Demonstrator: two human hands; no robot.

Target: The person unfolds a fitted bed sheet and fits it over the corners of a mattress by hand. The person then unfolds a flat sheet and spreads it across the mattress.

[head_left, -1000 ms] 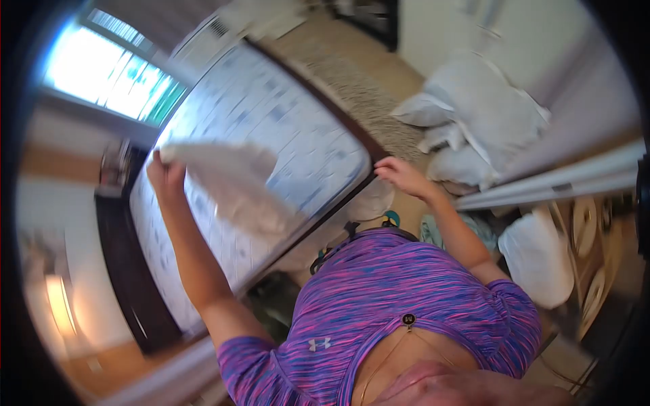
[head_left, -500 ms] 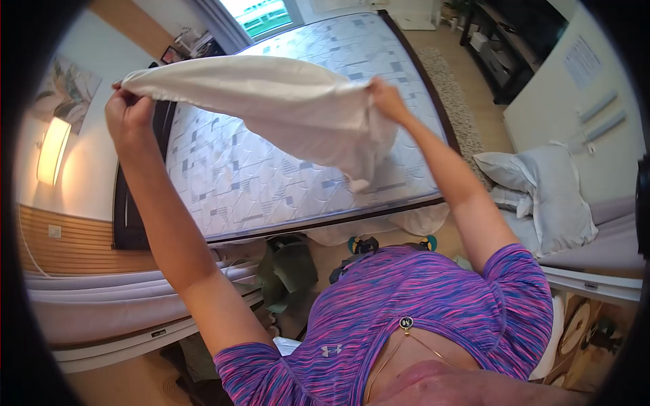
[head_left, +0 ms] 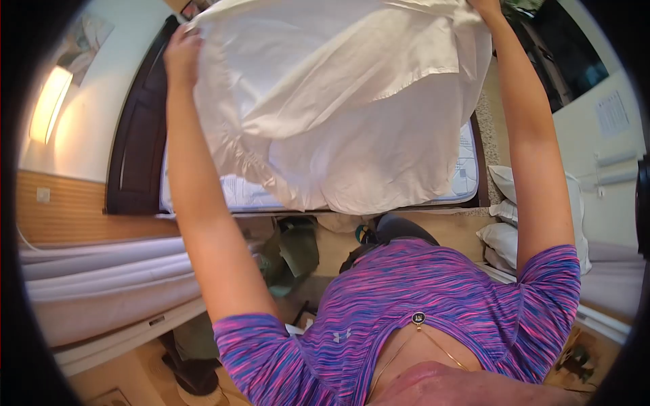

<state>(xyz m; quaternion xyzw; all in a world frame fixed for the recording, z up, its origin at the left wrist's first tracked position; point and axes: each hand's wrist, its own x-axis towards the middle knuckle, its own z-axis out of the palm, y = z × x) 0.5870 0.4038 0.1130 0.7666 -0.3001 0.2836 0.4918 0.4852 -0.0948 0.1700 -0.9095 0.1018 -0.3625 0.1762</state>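
A white fitted sheet point(head_left: 379, 149) with a gathered edge hangs spread between my raised hands, folded over itself in the middle. My left hand point(head_left: 183, 57) is closed on its upper left corner. At the top edge of the view, my right hand point(head_left: 484, 8) grips the upper right part, with the fingers partly cut off. Behind and below the sheet lies the patterned mattress point(head_left: 250, 193), mostly covered from sight; only its near edge and right side show.
A dark headboard point(head_left: 139, 128) stands at the left, near a lit wall lamp point(head_left: 51, 105). Pillows point(head_left: 504, 240) are piled at the right. A green bag-like item point(head_left: 298, 247) sits on the floor by the bed. A dark TV point(head_left: 569, 51) is at the upper right.
Both hands have risen and moved right, farther apart. The sheet has opened from a narrow bunch into a wide hanging spread that now hides most of the mattress.
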